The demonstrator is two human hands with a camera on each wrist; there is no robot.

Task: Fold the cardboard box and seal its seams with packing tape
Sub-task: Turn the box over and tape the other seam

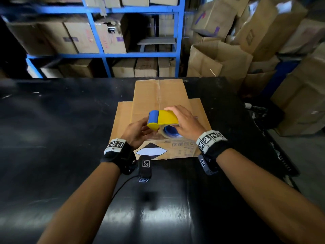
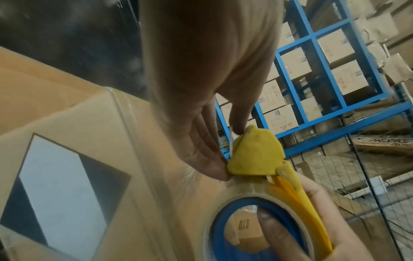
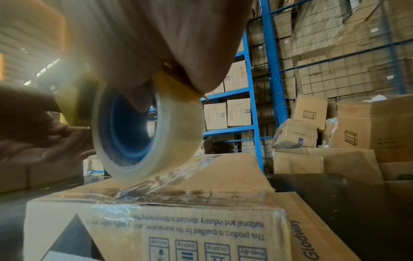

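A brown cardboard box (image 1: 159, 95) lies on the black table (image 1: 61, 120), side flaps spread flat, clear tape along its centre seam. Above its near end both hands hold a yellow and blue tape dispenser (image 1: 166, 117). My right hand (image 1: 187, 124) grips it from above, one finger inside the blue core of the clear tape roll (image 1: 169, 132). My left hand (image 1: 139, 131) pinches the dispenser's yellow front end (image 2: 254, 155). In the right wrist view the tape roll (image 3: 170, 141) touches the box top (image 3: 219, 178), where wrinkled tape runs over the near edge. A black-and-white diamond label (image 2: 60, 185) marks the near side.
Blue shelving (image 1: 177, 41) filled with cartons stands behind the table. Loose and open cartons (image 1: 219, 57) pile up at the back right and right. The table's right edge (image 1: 274, 138) runs close to the box; dark tabletop stretches to the left and in front.
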